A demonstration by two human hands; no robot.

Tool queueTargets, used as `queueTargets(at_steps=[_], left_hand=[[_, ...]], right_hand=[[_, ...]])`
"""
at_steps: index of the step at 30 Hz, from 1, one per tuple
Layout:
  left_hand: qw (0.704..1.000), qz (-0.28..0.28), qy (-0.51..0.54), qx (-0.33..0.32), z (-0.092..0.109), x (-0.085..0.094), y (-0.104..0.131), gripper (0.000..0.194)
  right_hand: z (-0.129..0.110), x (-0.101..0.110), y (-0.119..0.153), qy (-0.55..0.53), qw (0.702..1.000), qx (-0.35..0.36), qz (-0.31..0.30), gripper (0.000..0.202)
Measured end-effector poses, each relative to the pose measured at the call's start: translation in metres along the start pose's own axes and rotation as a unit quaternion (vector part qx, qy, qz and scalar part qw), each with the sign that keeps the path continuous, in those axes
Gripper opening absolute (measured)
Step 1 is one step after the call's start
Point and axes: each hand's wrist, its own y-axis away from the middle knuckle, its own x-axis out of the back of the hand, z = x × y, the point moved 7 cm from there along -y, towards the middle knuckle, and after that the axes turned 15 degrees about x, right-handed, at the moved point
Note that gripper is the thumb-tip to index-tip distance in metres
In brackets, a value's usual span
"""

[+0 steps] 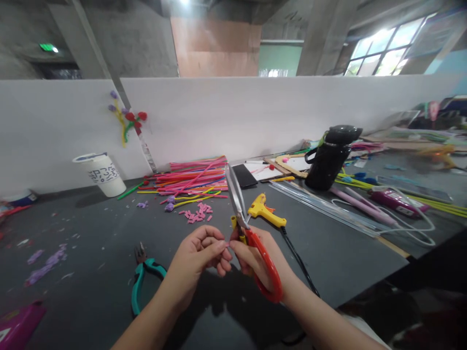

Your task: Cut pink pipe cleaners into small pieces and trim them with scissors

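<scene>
Red-handled scissors (268, 267) hang in my right hand (257, 255), their metal blades pointing up and away. Thumb and fingers of that hand are closed, with a small yellow piece beside them. My left hand (206, 250) is pinched close to the right fingertips; a tiny pink bit shows between the two hands, too small to make out clearly. Beyond my hands lie short pink pieces (199, 213) in a loose pile. A yellow glue gun (267, 212) rests just right of the blades. Teal-handled pliers (136, 287) lie left of my left forearm.
Pink and red fuzzy stems (193, 177) are heaped near the white partition (219, 116). A white cup (105, 175) stands at the left, a black flask (330, 158) at the right. Clear sticks (321, 206) and a pink-purple tool (397, 201) with a white cable lie to the right.
</scene>
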Motion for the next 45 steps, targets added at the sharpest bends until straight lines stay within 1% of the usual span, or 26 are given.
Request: queueTargets(at_steps=[3,5,8,11,13,16,19,21,23,27,31,34,36,38,42,45], left_hand=[[0.998,0.046,-0.045,0.004,0.000,0.006,-0.001,0.017],[0.994,0.068,-0.084,-0.009,0.003,0.010,-0.001,0.014],[0.987,0.072,-0.136,-0.048,0.009,0.013,0.000,0.022],[0.981,0.067,-0.178,-0.043,0.008,0.013,-0.001,0.011],[0.976,0.064,-0.204,-0.033,0.005,0.011,-0.002,0.011],[0.970,0.073,-0.228,-0.038,0.005,0.009,-0.002,0.007],[0.967,0.092,-0.235,-0.046,0.006,0.007,-0.002,0.006],[0.970,0.092,-0.220,-0.052,0.005,0.006,-0.002,0.004],[0.978,0.088,-0.182,-0.051,0.004,0.008,-0.003,0.004],[0.990,0.112,-0.080,-0.044,0.006,0.021,-0.002,0.009],[0.988,0.118,0.036,-0.094,0.017,0.033,0.004,0.006],[0.980,0.122,0.094,-0.124,0.025,0.039,0.009,0.004],[0.975,0.124,0.113,-0.144,0.028,0.040,0.012,0.002],[0.971,0.128,0.126,-0.158,0.031,0.040,0.015,0.002],[0.970,0.133,0.115,-0.165,0.031,0.040,0.019,0.003],[0.970,0.130,0.103,-0.179,0.033,0.041,0.020,0.004]], right_hand=[[-0.003,0.004,-0.003,-0.003,0.999,0.041,-0.012,0.011],[0.001,0.006,-0.004,0.006,0.999,0.040,-0.035,0.009],[0.011,0.005,-0.004,0.029,0.997,0.011,-0.066,0.005],[0.018,0.002,-0.003,0.053,0.995,0.005,-0.087,0.004],[0.019,-0.002,-0.003,0.064,0.993,0.016,-0.097,0.004],[0.016,-0.004,-0.003,0.084,0.991,0.042,-0.100,0.004],[0.013,-0.001,-0.004,0.125,0.987,0.074,-0.074,0.005],[0.011,0.000,-0.005,0.152,0.982,0.092,-0.064,0.007],[0.009,0.001,-0.005,0.175,0.977,0.112,-0.056,0.008],[0.000,0.008,-0.005,0.244,0.961,0.128,-0.034,0.010],[-0.005,0.008,0.000,0.319,0.937,0.126,-0.064,0.018],[-0.003,0.005,0.005,0.339,0.927,0.127,-0.095,0.019],[-0.002,0.003,0.008,0.362,0.916,0.135,-0.107,0.024],[-0.001,0.001,0.010,0.404,0.895,0.151,-0.112,0.030],[0.001,0.000,0.011,0.483,0.850,0.178,-0.110,0.027],[0.001,-0.001,0.012,0.505,0.834,0.193,-0.108,0.026]])
